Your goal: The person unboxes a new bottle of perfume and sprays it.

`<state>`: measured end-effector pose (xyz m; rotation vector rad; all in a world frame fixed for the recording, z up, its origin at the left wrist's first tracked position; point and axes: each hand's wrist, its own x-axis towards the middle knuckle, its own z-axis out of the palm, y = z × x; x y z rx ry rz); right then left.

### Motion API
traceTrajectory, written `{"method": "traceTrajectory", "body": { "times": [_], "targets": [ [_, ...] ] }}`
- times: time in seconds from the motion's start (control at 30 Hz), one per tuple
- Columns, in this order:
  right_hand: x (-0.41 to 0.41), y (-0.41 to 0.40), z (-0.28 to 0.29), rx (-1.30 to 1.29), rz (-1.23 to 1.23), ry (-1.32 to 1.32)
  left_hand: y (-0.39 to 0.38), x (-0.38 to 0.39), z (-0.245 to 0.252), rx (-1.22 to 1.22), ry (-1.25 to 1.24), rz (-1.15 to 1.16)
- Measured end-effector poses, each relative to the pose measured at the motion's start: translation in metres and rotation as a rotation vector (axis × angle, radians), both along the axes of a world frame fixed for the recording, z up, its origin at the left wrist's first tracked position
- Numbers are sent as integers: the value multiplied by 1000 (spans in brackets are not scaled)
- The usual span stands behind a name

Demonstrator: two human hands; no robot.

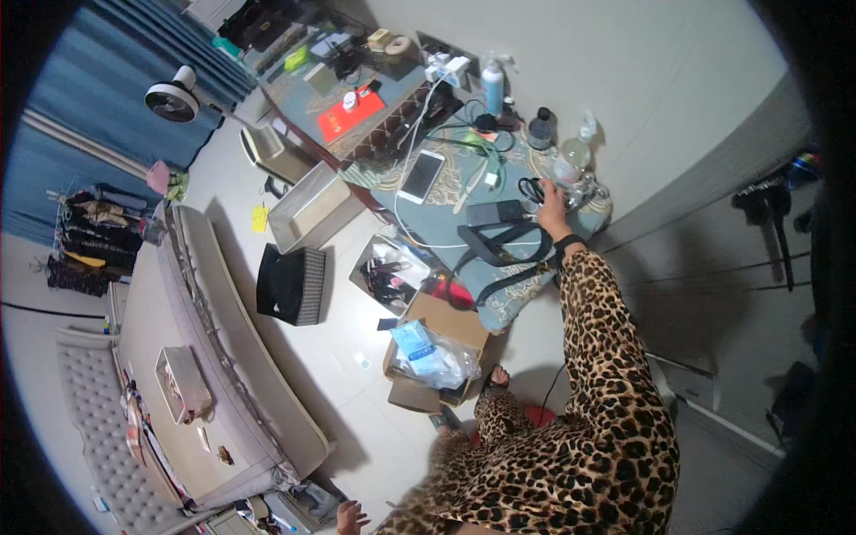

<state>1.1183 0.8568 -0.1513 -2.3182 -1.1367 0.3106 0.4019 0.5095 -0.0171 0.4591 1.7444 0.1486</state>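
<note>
My right hand (552, 210) is over the near right part of a cloth-covered table (438, 231), its fingers at the black looped handles of what looks like scissors (531, 190). Black straps (511, 249) lie beside the wrist, next to a dark rectangular box (495, 213). A white smartphone (422, 176) rests farther left, and a pale flat stick (471, 186) lies between phone and hand. Beyond the hand stand a clear pump bottle (574, 155) and a dark-capped bottle (541, 129). My left hand (352, 518) is low at the bottom edge, fingers apart, holding nothing visible.
Below the table edge sit an open cardboard box (438, 317) with plastic packaging, a white bin of small items (361, 257), a black fabric box (291, 284) and an empty beige drawer (314, 207). A bed (234, 374) is at left, a wall at right. Cables cross the table.
</note>
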Motion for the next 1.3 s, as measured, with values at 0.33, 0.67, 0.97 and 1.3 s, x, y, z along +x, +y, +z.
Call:
{"method": "traceTrajectory", "body": {
  "times": [0.33, 0.67, 0.97, 1.3],
  "targets": [
    [-5, -8, 6, -230, -1, -181, -23, -3, -23, -63, -19, -83],
    [-33, -76, 41, 341, 18, -107, 26, 25, -6, -183, -21, 12],
    [-163, -389, -60, -82, -100, 87, 45, -35, -56, -43, -130, -104],
    [-343, -512, -65, -584, -102, 798, 122, -148, -92, 192, -188, -429]
  ]
}}
